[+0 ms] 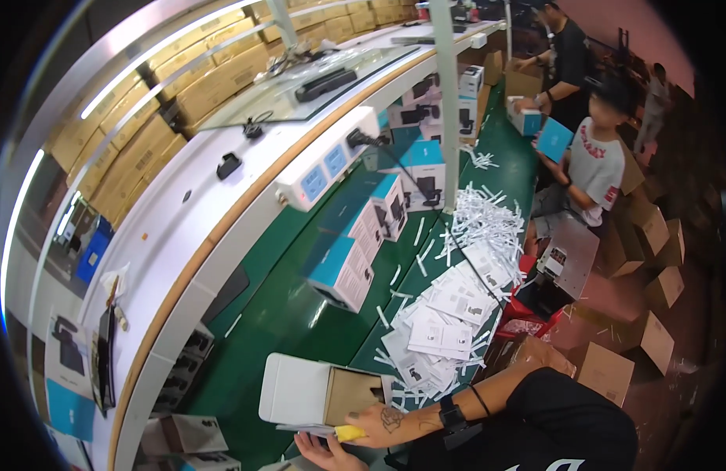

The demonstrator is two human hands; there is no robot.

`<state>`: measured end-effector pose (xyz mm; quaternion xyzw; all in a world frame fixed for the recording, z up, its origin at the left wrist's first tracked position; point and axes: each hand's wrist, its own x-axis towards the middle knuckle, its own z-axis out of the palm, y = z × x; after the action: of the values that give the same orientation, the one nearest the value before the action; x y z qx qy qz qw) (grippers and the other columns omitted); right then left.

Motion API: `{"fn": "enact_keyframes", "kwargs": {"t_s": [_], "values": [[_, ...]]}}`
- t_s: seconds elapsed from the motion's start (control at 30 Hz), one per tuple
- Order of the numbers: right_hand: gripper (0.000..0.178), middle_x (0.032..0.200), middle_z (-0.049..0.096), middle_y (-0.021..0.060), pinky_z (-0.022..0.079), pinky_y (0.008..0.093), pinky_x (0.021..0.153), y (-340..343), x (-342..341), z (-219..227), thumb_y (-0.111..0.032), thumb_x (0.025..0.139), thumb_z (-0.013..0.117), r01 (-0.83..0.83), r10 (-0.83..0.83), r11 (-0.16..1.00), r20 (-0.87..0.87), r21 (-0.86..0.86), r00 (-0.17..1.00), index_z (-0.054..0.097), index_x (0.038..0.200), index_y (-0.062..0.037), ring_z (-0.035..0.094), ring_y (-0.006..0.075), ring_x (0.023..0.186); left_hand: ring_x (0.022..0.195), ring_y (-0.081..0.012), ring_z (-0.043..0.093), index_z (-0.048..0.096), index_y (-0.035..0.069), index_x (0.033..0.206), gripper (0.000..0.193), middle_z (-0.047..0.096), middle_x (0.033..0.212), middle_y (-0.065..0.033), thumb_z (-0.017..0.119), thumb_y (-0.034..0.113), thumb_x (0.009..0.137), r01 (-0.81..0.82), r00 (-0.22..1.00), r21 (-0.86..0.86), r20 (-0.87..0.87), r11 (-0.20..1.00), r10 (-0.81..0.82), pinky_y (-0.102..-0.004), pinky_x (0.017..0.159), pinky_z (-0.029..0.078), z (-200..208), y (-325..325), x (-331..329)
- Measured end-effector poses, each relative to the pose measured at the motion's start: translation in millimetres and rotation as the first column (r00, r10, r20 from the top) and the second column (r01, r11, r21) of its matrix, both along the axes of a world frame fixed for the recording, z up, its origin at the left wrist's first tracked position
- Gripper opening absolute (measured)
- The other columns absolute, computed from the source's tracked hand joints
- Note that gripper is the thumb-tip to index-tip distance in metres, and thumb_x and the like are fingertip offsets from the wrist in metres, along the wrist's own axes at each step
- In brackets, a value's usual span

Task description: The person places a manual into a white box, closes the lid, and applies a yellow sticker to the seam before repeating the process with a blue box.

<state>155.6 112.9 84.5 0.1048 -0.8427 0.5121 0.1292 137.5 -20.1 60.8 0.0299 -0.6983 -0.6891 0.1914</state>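
A white box (292,390) lies open before me on the green work surface, its lid folded back to the left. Brown cardboard (349,396) shows inside it. My right hand (372,425), wearing a dark wristwatch, reaches in from the right to the box's near edge. Its fingers are bent around a small yellow object (349,432) whose kind I cannot make out. Close below, my left hand (329,454) has its fingers at the box's near flap, some of them spread. Printed leaflets (440,337) lie in a loose pile beyond the box.
Blue-and-white product boxes (341,275) stand ahead; white paper strips (488,224) are heaped farther right. A raised white shelf (182,228) with a power strip (325,169) runs along the left. Two people handle boxes at the far right, near open cartons (644,228).
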Motion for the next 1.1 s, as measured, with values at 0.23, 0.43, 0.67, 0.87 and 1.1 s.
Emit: {"fn": "enact_keyframes", "kwargs": {"t_s": [0.23,0.43,0.67,0.87,1.1], "values": [[0.033,0.084,0.067,0.0092,0.056,0.0434,0.063,42.4,10.6,8.8,-0.025,0.083,0.073,-0.139,0.164,0.963,-0.093,0.231,0.982,0.066,0.113,-0.0112,0.069,0.0320,0.074,0.090,-0.0187,0.062,0.035,-0.001,0.142,0.057,0.063,0.107,-0.0125,0.052,-0.002,0.088,0.177,0.978,-0.042,0.122,0.983,-0.171,-0.0286,0.081,0.050,-2.6,-51.7,-7.9],[0.012,0.075,0.063,-0.0028,0.047,0.0259,0.059,94.0,-23.6,25.0,-0.013,0.090,0.075,0.497,-0.465,0.823,0.177,-0.274,0.868,0.068,0.094,-0.0033,0.054,0.0059,0.066,0.077,-0.0107,0.052,0.045,0.002,0.134,0.051,0.057,0.094,-0.0049,0.049,-0.005,0.084,0.186,0.968,-0.232,0.211,0.955,-0.138,-0.0258,0.063,0.042,19.5,-114.0,-12.7],[0.035,0.086,0.066,0.0001,0.051,0.0275,0.074,60.1,-34.7,-26.0,-0.025,0.090,0.078,0.189,0.226,0.758,0.523,-0.625,0.822,0.065,0.114,-0.0019,0.060,0.0095,0.080,0.083,-0.0180,0.059,0.061,0.000,0.116,0.033,0.060,0.095,-0.0067,0.066,0.002,0.083,0.234,0.970,-0.673,0.207,0.702,-0.124,-0.0305,0.078,0.049,83.4,-86.2,-16.9],[0.044,0.086,0.069,0.0095,0.053,0.0336,0.074,27.1,-33.4,4.5,-0.024,0.086,0.076,-0.034,0.092,0.958,0.191,-0.283,0.977,0.063,0.122,-0.0033,0.067,0.0226,0.077,0.099,-0.0358,0.062,0.063,-0.001,0.110,0.038,0.064,0.109,-0.0176,0.076,0.007,0.075,-0.100,0.984,-0.783,-0.169,0.614,-0.055,-0.0427,0.092,0.047,86.0,-99.7,-22.9],[0.057,0.087,0.068,0.0204,0.055,0.0382,0.071,19.4,-18.2,15.0,-0.012,0.080,0.068,-0.051,0.061,0.992,0.089,-0.113,0.994,0.057,0.135,-0.0066,0.068,0.0373,0.077,0.118,-0.0416,0.055,0.063,0.000,0.111,0.039,0.057,0.125,-0.0246,0.074,0.007,0.074,-0.023,0.981,-0.859,-0.119,0.512,-0.155,-0.0470,0.101,0.043,73.6,-104.7,24.4]]}}
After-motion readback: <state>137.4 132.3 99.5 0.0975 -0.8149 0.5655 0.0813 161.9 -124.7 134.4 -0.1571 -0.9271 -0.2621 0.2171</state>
